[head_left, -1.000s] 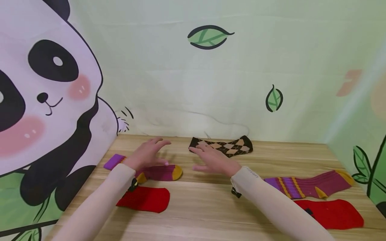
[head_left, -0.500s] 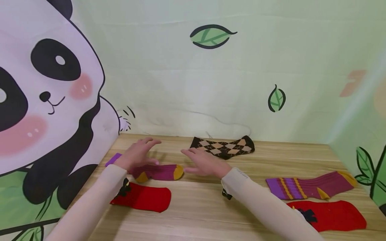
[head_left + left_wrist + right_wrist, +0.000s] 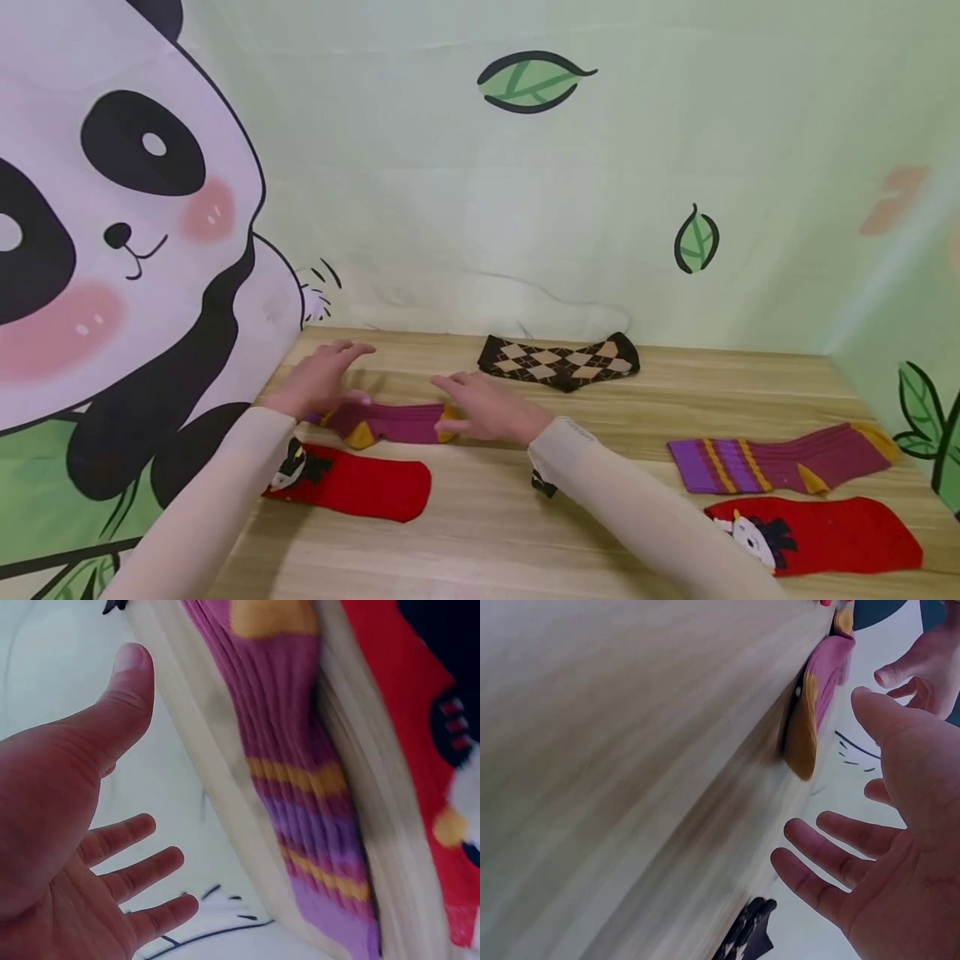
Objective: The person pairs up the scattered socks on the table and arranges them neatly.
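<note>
From the head camera I saw a pale wood-grained table (image 3: 487, 521) with five flat socks on it. The one nearest both hands was a plum ribbed knit sock with a mustard heel and toe (image 3: 405, 423), lying at the left, its toe to the right. The left hand (image 3: 318, 381) hung over its cuff end and hid most of it; the right hand (image 3: 492, 407) hung by its toe, the fingertips overlapping it from my angle. Both hands looked empty, fingers loosely extended. Just nearer lay a red sock with a dark-and-white figure (image 3: 367, 485). Far, against the wall, lay a black-and-tan diamond-patterned sock (image 3: 558, 364). At the right were a second plum sock with a purple cuff (image 3: 780, 460) and, nearer, a second red sock (image 3: 847, 537).

Through the left wrist camera, I saw the thumb and fingers spread, holding nothing, with a gap between them and the plum sock. Its cuff showed purple with mustard stripes. I judged it light, soft and limp, not slippery or fragile; a pinch on the thick ribbed cuff and another at the toe should suit it.

Through the right wrist camera, the fingers were also spread and bare, and the mustard toe lay just beyond the thumb, apart from it.
</note>
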### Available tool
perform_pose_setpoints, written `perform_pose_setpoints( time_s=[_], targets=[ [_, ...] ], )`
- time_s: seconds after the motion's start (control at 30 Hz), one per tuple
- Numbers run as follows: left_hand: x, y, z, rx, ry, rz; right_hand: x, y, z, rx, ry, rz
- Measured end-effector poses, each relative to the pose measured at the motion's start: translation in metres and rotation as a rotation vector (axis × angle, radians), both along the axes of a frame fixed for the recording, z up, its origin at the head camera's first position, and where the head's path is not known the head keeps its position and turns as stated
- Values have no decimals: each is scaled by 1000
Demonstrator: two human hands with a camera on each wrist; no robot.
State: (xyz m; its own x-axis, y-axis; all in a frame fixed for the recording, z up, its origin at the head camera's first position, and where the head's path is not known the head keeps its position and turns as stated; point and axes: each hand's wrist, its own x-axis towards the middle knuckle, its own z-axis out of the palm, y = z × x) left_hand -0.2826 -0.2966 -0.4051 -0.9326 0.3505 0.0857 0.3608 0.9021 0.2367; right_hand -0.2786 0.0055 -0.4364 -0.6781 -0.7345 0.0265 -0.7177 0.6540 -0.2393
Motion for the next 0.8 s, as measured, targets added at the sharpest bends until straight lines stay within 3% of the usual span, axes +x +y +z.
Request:
perform_pose_setpoints(
  time_s=[0.53, 0.8],
  targets=[
    [-2, -45, -8, -16, -80, 93, 4, -23, -1, 23, -10, -16],
    [-1, -56, -12, -21, -126, 141, 7, -34, -5, 50, 44, -12]
  ],
)
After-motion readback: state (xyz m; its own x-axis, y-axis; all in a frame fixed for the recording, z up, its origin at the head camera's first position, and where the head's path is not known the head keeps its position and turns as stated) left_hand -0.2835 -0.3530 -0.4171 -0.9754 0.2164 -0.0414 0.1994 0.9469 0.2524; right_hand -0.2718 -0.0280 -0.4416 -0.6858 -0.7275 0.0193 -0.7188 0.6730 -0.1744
